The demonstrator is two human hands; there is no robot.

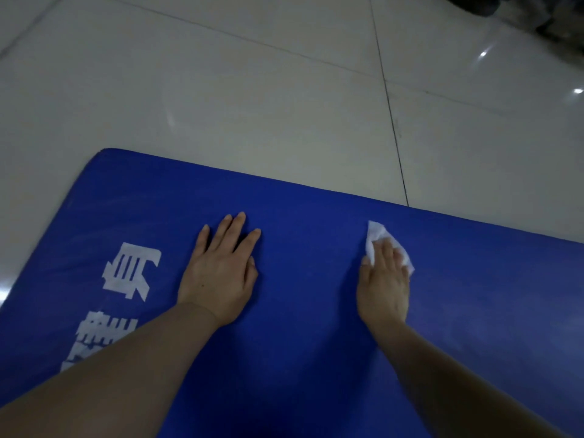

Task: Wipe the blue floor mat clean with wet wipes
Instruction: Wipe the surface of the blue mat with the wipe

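Note:
The blue floor mat (309, 216) fills the lower half of the view, with white printed characters (129, 271) on its left part. My left hand (221, 270) lies flat on the mat, fingers straight and slightly spread, holding nothing. My right hand (384, 279) presses a white wet wipe (374, 233) flat against the mat near its far edge, fingers straight on top of it. The wipe sticks out past my fingertips and to the right of my hand.
Pale glossy floor tiles (252, 90) with dark grout lines lie beyond the mat's far edge. A dark, blurred object (537, 17) sits at the top right corner. The mat's rounded far-left corner (107, 153) is in view.

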